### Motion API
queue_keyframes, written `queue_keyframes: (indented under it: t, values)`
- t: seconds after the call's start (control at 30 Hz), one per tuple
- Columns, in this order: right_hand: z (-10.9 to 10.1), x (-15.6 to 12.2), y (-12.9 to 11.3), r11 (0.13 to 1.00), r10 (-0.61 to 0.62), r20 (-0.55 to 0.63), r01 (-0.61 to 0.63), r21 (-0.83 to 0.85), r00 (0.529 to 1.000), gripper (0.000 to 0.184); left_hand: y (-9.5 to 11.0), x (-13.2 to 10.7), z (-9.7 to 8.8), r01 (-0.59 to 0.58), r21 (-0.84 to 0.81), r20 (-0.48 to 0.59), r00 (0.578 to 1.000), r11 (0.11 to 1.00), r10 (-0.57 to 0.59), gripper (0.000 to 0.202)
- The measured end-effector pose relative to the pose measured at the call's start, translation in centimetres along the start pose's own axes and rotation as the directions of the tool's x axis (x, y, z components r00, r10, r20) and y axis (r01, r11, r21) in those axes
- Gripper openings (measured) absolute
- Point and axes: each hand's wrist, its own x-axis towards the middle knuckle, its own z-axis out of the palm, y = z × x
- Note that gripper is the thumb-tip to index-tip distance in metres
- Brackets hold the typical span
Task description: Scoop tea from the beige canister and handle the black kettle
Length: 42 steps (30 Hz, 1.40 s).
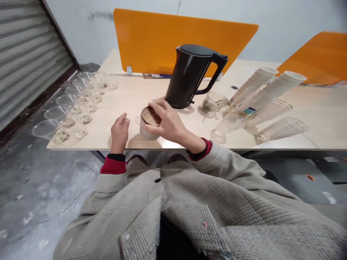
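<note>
The cup (pixel 148 124) stands near the table's (pixel 311 119) front edge, just before the black kettle (pixel 189 76) — the right hand (pixel 168 122) lies over its rim, fingers curled around it. The left hand (pixel 119 130) rests beside it on the table, fingers loosely folded together — rows of clear glasses (pixel 73 108) stand further left.
</note>
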Motion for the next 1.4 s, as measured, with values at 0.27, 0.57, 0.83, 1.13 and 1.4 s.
queue_keyframes:
  t: [0.27,0.57,0.83,1.13,1.4]
  values:
    - [3.5,-1.1,0.2,0.992,0.128,0.087,-0.126,-0.025,0.988,0.080,2.6,-2.6,-2.0,0.019,-0.200,0.427,0.901,0.980,0.069,0.077]
    - [3.4,-1.2,-1.2,0.984,0.158,0.073,-0.151,-0.092,0.985,0.082,4.5,-3.2,0.3,-0.202,0.147,0.484,0.868,0.968,0.108,0.116]
    - [4.1,-1.4,-0.9,0.991,0.133,0.022,-0.132,-0.010,0.991,0.074,4.2,-4.0,1.3,-0.242,0.366,0.387,0.918,0.899,0.090,0.105]
    - [2.1,-0.2,0.7,0.973,0.190,-0.231,-0.151,0.177,0.954,0.067,5.2,-4.1,1.1,-0.202,0.388,0.368,0.929,0.899,0.050,0.098]
    - [1.5,-5.0,9.0,0.918,0.385,-0.165,-0.395,-0.038,0.908,0.075,4.8,-4.0,1.0,-0.195,0.361,0.352,0.934,0.912,0.061,0.100]
